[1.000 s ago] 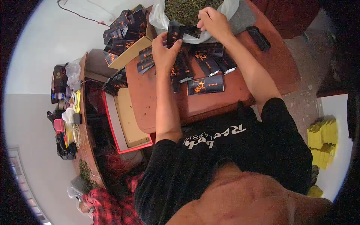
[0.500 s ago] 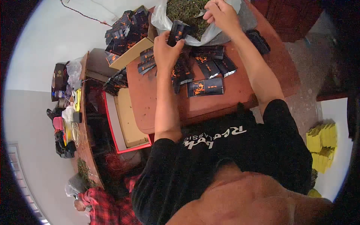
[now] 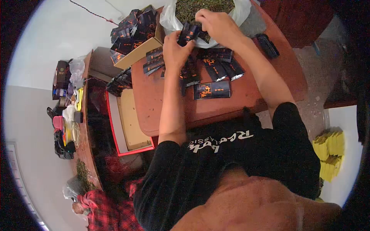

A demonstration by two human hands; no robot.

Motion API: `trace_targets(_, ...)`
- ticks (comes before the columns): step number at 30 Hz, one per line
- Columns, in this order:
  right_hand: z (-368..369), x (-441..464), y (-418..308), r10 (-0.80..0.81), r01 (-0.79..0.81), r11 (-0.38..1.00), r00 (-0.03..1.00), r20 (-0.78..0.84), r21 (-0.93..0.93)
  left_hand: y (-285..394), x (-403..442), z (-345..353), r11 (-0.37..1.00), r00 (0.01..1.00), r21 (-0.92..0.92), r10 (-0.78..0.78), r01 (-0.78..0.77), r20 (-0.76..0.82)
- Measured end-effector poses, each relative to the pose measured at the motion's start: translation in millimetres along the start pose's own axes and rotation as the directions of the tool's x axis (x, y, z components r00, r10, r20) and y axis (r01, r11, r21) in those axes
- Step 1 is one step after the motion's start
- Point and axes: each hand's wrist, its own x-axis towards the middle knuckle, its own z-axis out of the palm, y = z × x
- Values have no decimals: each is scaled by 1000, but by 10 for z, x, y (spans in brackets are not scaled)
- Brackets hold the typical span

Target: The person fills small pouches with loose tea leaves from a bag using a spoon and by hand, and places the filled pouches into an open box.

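My left hand (image 3: 175, 52) grips a small black tea packet (image 3: 188, 34) with orange print, at the near edge of the tea bag. Close beside the packet's upper end, my right hand (image 3: 219, 26) is closed with its fingers pinched. The spoon in it shows in the earlier view but is hidden or blurred now. Loose dark-green tea leaves (image 3: 204, 5) fill an open clear plastic bag (image 3: 168, 18) just beyond both hands. On the table below lie several black packets (image 3: 216, 63), and one more packet (image 3: 211, 90) rests nearer to me.
A cardboard box (image 3: 138, 53) heaped with black packets (image 3: 135, 29) stands left of the table (image 3: 162, 119). Lower left is a red-edged box (image 3: 133, 123). A dark object (image 3: 266, 45) lies at the right. Yellow packs (image 3: 329, 150) are stacked far right; a person's plaid sleeve (image 3: 102, 208) shows lower left.
My right hand has moved left and down from over the tea leaves to the packet. My left hand, still holding the packet, has shifted slightly right.
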Motion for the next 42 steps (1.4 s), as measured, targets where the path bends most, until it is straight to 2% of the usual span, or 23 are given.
trace_targets(1,-23,-23,-76,2,-1,1000,999,38,-8,-16,-2,9,999,1000,-29,-14,14,7)
trace_targets(4,-23,-108,-148,-129,133,986,991,40,-98,-113,-4,68,989,998,-141,-45,49,33)
trace_targets(7,-109,-169,-332,-193,195,975,981,31,-107,-203,-20,125,963,998,-263,-48,60,51)
trace_targets(10,-11,-193,-237,-191,189,981,976,-105,-30,-266,-40,157,928,996,-364,-72,85,49)
trace_targets(13,-131,-234,-301,-30,65,986,976,-218,156,-363,-40,163,842,990,-521,-109,140,91)
trace_targets(14,-166,-283,-263,101,-41,963,971,-218,267,-303,-64,99,819,988,-553,-115,154,104)
trace_targets(17,-265,-376,-249,326,-217,897,913,-244,384,-178,-87,-49,752,976,-621,-162,219,147)
trace_targets(18,-264,-424,-161,344,-219,886,900,-266,408,-165,-107,-86,730,969,-638,-186,246,161)
trace_targets(20,-220,-549,80,379,-218,858,880,-286,466,-260,-83,-102,806,987,-570,-130,161,96)
trace_targets(22,-256,-660,176,385,-258,896,858,-341,362,-189,-154,-279,887,992,-444,-118,126,46)
trace_targets(24,-252,-739,223,537,-319,779,783,-313,540,-237,-224,-375,808,983,-562,-179,175,49)
trace_targets(25,-259,-768,213,555,-304,756,768,-321,579,-263,-245,-446,761,978,-620,-202,190,52)
trace_targets(26,-277,-791,202,575,-290,732,748,-331,616,-183,-307,-594,632,967,-743,-242,218,78)
trace_targets(29,-311,-887,328,616,-311,713,706,-350,628,-495,-421,-789,626,959,-744,-277,233,67)
trace_targets(32,-374,-938,393,667,-347,676,664,-339,650,-869,-635,-1117,775,972,-614,-230,146,-58)
trace_targets(36,-437,-978,421,690,-334,639,647,-325,693,-1341,-1006,-1631,718,869,-660,-453,221,-202)
trace_targets(38,-443,-955,393,718,-402,638,619,-319,657,-1741,-1208,-1842,705,785,-649,-560,285,-264)
trace_targets(39,-442,-946,410,732,-435,635,603,-317,639,-1968,-1310,-1925,721,772,-629,-565,291,-291)
trace_targets(42,-444,-945,456,700,-430,661,648,-299,615,-2588,-1555,-2044,742,712,-569,-609,355,-350)
